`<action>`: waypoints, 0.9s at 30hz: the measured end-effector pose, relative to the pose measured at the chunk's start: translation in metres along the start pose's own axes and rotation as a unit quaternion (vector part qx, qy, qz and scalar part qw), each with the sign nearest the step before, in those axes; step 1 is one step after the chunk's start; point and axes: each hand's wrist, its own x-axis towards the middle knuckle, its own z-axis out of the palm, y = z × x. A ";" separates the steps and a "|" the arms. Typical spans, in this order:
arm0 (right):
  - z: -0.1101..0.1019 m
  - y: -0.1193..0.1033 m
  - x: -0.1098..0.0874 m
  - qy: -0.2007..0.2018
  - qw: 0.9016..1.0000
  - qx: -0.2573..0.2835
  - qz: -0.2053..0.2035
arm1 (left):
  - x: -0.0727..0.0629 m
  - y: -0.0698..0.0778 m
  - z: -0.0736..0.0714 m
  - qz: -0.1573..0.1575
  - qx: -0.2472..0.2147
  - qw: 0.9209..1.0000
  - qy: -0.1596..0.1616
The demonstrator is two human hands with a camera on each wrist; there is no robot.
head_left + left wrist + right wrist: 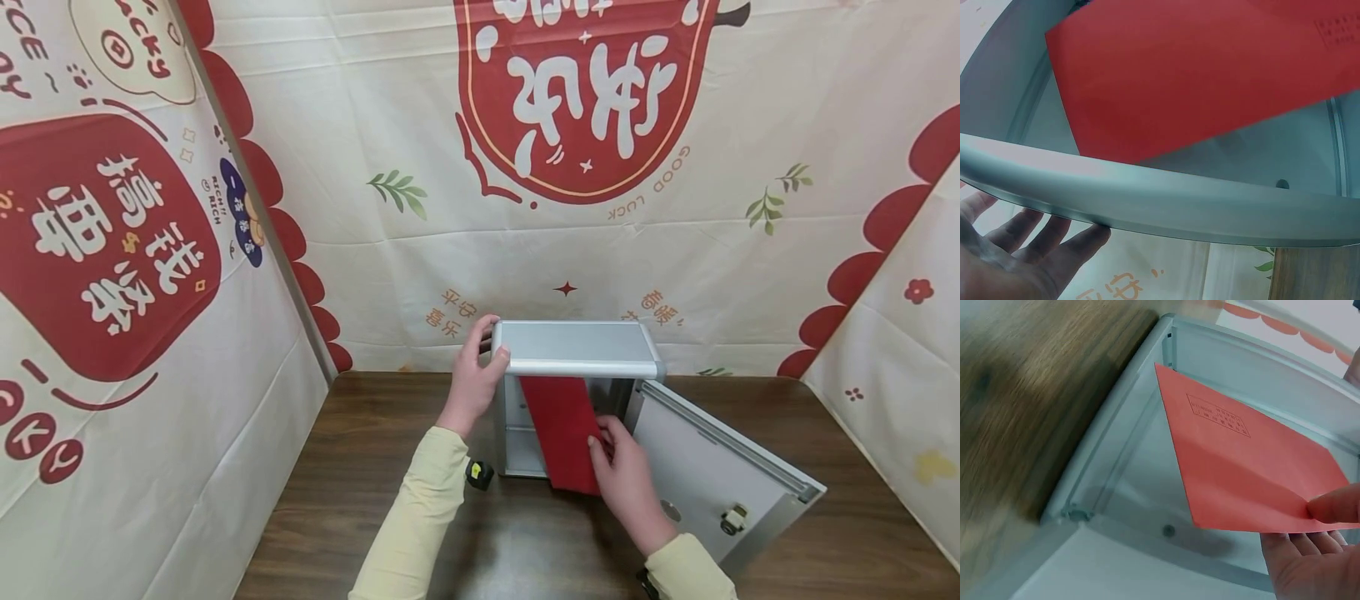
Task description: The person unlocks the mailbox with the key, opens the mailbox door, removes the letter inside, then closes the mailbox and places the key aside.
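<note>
Here's the right hand (624, 479), thumb against fingers, pinching a red envelope (558, 425) along its right edge; those fingers tuck behind the paper, and the right wrist view cuts the hand off at its side. The envelope slants in the open front of a grey metal box (573, 342), partly inside, its near end poking out. From the head, the box's top hides the far end! Print shows on the envelope, too small and blurred to read. Over to the left hand (474, 379): it's gripping the box's upper left corner, thumb on top, some fingers lost behind the edge. The box's door (712, 458) swings wide to the right, lock (733, 519) on its inner face, all on the wooden tabletop (352, 483). The box's deeper interior stays hard to make out.
</note>
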 end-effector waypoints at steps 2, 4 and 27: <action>-0.006 -0.002 -0.003 -0.011 1.000 -0.010 -0.001 | 0.000 -0.001 0.000 -0.004 0.001 1.000 0.001; -0.012 -0.004 -0.007 -0.018 1.000 -0.020 -0.002 | 0.003 -0.010 0.001 -0.007 -0.001 1.000 0.000; -0.061 -0.017 -0.043 -0.159 0.976 -0.150 -0.015 | 0.013 -0.038 0.005 0.002 0.005 1.000 0.014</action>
